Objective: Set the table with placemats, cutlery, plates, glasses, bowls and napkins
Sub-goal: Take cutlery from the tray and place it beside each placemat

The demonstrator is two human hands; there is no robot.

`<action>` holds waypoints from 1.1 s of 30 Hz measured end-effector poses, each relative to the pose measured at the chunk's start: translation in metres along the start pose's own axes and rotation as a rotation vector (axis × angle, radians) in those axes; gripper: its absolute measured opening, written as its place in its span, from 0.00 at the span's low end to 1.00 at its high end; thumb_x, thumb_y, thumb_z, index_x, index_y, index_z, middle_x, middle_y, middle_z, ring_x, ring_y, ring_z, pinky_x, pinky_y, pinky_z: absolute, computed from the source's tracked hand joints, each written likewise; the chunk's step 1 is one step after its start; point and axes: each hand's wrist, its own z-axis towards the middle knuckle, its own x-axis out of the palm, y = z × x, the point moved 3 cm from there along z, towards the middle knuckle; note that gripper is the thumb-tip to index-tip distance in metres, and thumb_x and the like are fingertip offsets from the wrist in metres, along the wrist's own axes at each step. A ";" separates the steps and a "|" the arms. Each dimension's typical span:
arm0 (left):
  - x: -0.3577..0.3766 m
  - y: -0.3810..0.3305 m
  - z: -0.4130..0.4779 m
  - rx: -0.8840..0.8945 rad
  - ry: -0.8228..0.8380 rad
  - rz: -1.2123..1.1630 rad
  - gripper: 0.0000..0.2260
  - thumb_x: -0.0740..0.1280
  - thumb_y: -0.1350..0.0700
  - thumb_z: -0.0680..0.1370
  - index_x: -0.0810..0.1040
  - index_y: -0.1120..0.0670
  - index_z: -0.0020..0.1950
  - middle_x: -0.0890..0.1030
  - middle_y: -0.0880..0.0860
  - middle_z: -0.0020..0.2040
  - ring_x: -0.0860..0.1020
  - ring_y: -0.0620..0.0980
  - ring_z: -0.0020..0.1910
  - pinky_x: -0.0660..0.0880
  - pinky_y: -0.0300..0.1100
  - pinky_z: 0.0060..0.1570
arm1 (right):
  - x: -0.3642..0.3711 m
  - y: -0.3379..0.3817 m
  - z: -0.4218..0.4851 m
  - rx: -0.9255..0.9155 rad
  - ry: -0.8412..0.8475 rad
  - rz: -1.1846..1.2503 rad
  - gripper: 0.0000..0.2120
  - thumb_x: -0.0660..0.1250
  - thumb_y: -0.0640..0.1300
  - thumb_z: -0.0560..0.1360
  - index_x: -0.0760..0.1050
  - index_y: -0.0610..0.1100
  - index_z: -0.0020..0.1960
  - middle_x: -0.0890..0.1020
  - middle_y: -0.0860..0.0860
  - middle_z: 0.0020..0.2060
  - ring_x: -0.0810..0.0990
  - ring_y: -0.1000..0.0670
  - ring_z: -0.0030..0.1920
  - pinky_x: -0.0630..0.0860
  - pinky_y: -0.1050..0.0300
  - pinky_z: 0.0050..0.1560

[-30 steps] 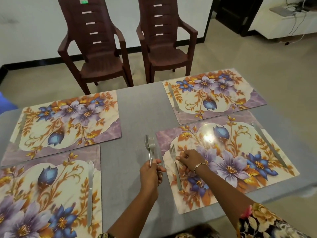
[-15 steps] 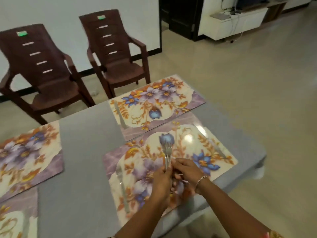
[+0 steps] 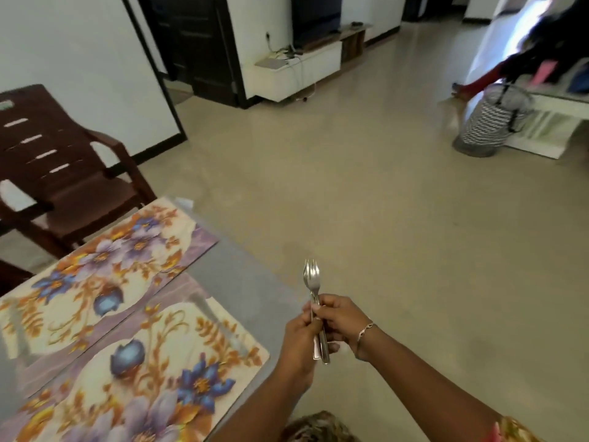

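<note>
A bundle of forks (image 3: 314, 301) is held upright, prongs up, beyond the corner of the grey table (image 3: 242, 282) and above the bare floor (image 3: 366, 202). The left hand (image 3: 301, 341) is wrapped around the handles from the left; the right hand (image 3: 342, 320) is closed on the same handles from the right, a bracelet (image 3: 365, 333) at its wrist. The two hands are touching. Two floral placemats are seen on the table: the near placemat (image 3: 153, 362) and the far placemat (image 3: 105, 266), lying side by side. A brown chair (image 3: 60, 173) is stood behind the table. The frame is blurred.
</note>
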 end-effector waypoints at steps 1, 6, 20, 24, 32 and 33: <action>0.012 -0.001 0.012 -0.021 0.018 -0.002 0.11 0.54 0.66 0.81 0.76 0.61 0.48 0.82 0.55 0.29 0.80 0.50 0.26 0.75 0.38 0.23 | -0.015 0.005 0.004 -0.001 -0.011 0.019 0.09 0.59 0.38 0.79 0.76 0.41 0.45 0.79 0.45 0.36 0.76 0.53 0.28 0.71 0.65 0.25; 0.059 -0.012 0.073 -0.063 0.082 -0.005 0.10 0.57 0.65 0.81 0.78 0.63 0.51 0.83 0.60 0.37 0.83 0.56 0.34 0.80 0.45 0.32 | -0.078 0.033 0.045 0.003 -0.049 0.033 0.08 0.59 0.38 0.79 0.76 0.40 0.45 0.78 0.46 0.34 0.76 0.55 0.25 0.71 0.65 0.24; 0.113 -0.106 0.250 0.052 -0.105 -0.110 0.10 0.60 0.57 0.80 0.78 0.60 0.47 0.76 0.57 0.30 0.70 0.46 0.22 0.66 0.35 0.23 | -0.155 0.164 0.233 0.107 0.176 -0.127 0.07 0.63 0.37 0.77 0.79 0.37 0.46 0.77 0.48 0.27 0.70 0.54 0.22 0.75 0.61 0.31; 0.103 -0.146 0.281 0.156 -0.218 -0.234 0.10 0.58 0.57 0.81 0.78 0.59 0.48 0.77 0.59 0.33 0.62 0.43 0.19 0.57 0.32 0.20 | -0.136 0.197 0.282 0.118 0.370 -0.093 0.07 0.59 0.35 0.78 0.76 0.35 0.49 0.74 0.53 0.22 0.68 0.57 0.20 0.76 0.58 0.38; 0.084 -0.211 0.372 0.336 -0.657 -0.381 0.10 0.55 0.56 0.82 0.64 0.59 0.44 0.67 0.56 0.27 0.57 0.42 0.16 0.53 0.29 0.20 | -0.096 0.259 0.404 0.118 0.570 -0.180 0.03 0.64 0.33 0.75 0.75 0.35 0.43 0.79 0.45 0.31 0.77 0.50 0.29 0.78 0.63 0.33; 0.084 -0.220 0.385 0.341 -0.692 -0.397 0.10 0.55 0.56 0.82 0.63 0.59 0.44 0.66 0.56 0.27 0.57 0.42 0.15 0.52 0.29 0.19 | -0.095 0.268 0.420 0.116 0.597 -0.208 0.02 0.65 0.33 0.75 0.75 0.35 0.43 0.77 0.45 0.31 0.75 0.50 0.29 0.78 0.62 0.34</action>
